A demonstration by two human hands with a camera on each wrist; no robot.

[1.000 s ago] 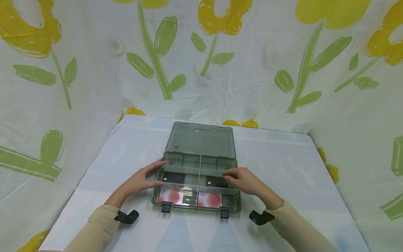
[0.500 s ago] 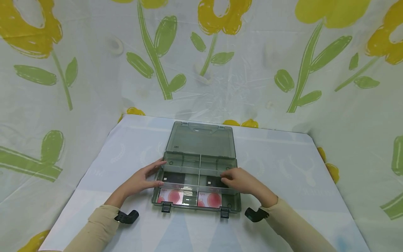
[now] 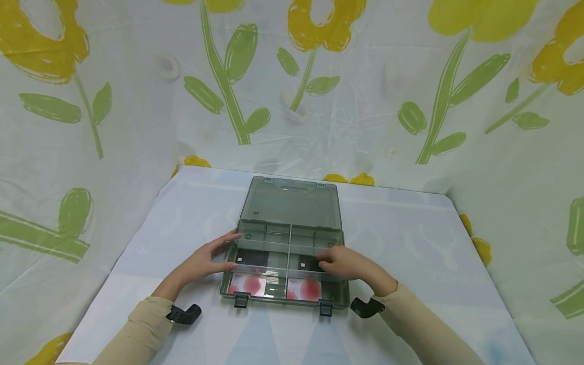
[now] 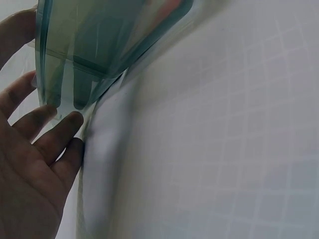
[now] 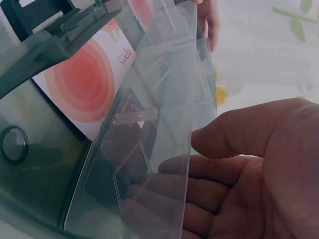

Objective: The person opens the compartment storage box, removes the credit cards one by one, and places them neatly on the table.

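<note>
A translucent grey-green divided organizer box (image 3: 292, 302) lies open, its lid (image 3: 292, 203) folded back. My left hand (image 3: 210, 261) touches the box's left side with spread fingers; the left wrist view shows its fingertips (image 4: 75, 119) against the outer wall. Inside the middle right compartment, my right hand (image 3: 344, 261) reaches over a dark card (image 3: 307, 263) with a chip. Its fingers (image 5: 199, 194) are partly seen through a clear divider (image 5: 169, 74), with the thumb (image 5: 234, 129) apart from them. Whether the fingertips touch the card cannot be told.
Another dark card (image 3: 252, 258) lies in the middle left compartment. Two white cards with red circles, left (image 3: 248, 285) and right (image 3: 304, 290), lie in the front compartments. Two dark latches, left (image 3: 241, 300) and right (image 3: 325, 308), hang at the front. A flowered curtain (image 3: 356, 101) surrounds the table (image 3: 401, 238).
My right hand has moved slightly left and further into the middle right compartment, its fingers covering more of the dark card. The left hand and the box have stayed put.
</note>
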